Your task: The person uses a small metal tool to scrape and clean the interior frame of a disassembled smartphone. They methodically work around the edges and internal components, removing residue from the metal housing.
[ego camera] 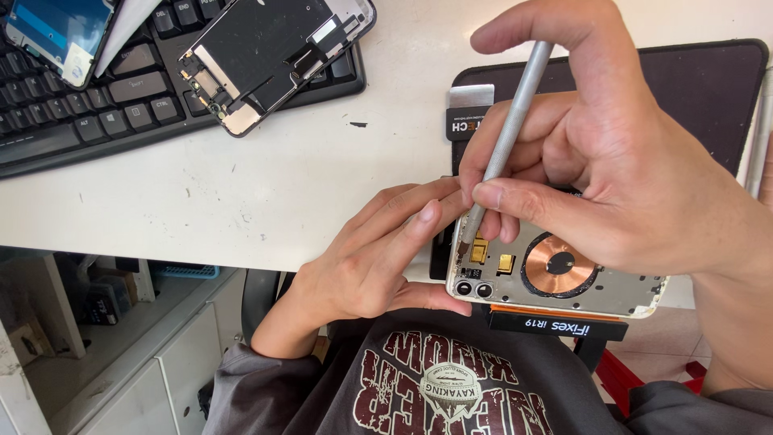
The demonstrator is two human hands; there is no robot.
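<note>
The right hand (612, 153) pinches a thin metal tool (509, 133), its tip on the opened phone shell (555, 270) at the near table edge. The left hand (378, 254) steadies the shell's left side, fingers loosely curled against it. A keyboard (105, 89) lies far left.

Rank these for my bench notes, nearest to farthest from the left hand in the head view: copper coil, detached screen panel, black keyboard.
From the left hand:
1. Copper coil, just right, inside the open phone.
2. Detached screen panel, up and left, lying on the keyboard.
3. Black keyboard, far upper left.
</note>
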